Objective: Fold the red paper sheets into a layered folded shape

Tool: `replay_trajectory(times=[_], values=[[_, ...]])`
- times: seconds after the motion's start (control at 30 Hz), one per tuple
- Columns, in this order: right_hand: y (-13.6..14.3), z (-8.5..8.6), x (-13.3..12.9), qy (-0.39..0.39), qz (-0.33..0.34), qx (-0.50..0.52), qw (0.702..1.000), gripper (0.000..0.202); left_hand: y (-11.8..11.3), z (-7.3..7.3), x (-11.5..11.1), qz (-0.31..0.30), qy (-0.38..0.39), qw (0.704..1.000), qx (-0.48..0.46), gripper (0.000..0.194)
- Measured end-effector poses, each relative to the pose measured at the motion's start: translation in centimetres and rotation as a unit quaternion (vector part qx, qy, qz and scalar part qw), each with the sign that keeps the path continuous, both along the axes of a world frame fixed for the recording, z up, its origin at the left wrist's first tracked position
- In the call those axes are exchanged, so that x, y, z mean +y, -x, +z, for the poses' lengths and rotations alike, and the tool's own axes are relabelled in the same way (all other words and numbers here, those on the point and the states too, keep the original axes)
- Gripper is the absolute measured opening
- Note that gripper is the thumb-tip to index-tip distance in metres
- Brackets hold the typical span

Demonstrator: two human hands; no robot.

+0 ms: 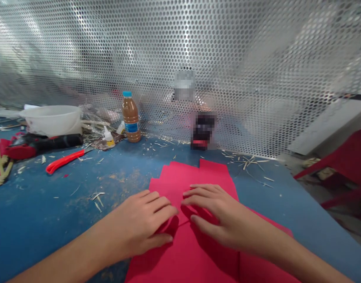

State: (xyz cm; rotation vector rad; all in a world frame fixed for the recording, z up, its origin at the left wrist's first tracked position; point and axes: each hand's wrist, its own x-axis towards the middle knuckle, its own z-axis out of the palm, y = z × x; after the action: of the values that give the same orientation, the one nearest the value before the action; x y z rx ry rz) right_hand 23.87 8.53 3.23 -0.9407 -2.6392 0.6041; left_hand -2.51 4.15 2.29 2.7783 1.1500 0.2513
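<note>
Several overlapping sheets of red paper (180, 259) lie on the blue table in front of me, their far edges stepped. My left hand (151, 220) rests over the left side of the sheets, palm down, fingers apart. On the right side, my right hand (211, 212) is over the paper too, its fingers spread and slightly curved. Neither hand grips anything. The fingertips seem to touch or hover just above the top sheet; the exact contact is hidden by shadow. Another red sheet (262, 263) sticks out under my right forearm.
A red-handled knife (65, 161), a red and black power tool (35, 145), a white tub (53, 120), a small glue bottle (108, 137) and a brown drink bottle (131, 118) stand or lie left. Perforated metal (257, 78) closes off the back. A red chair (345, 157) is right.
</note>
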Motion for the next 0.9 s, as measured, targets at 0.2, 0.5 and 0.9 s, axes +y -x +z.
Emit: replay_trajectory(times=[0.2,0.5,0.9], values=[[-0.1,0.3,-0.3,0.004,0.049,-0.062,0.997,0.041,0.8,1.9,-0.4,-0.043,0.211,0.959,-0.183,0.026],[-0.3,0.1,-0.1,-0.025,0.094,-0.051,0.994,0.054,2.3,0.2,1.8,-0.003,-0.004,1.000,-0.024,0.063],[1.5,0.2,-2.3,-0.022,0.097,-0.048,0.994,0.038,1.5,0.4,0.8,0.059,0.119,0.991,-0.023,0.085]])
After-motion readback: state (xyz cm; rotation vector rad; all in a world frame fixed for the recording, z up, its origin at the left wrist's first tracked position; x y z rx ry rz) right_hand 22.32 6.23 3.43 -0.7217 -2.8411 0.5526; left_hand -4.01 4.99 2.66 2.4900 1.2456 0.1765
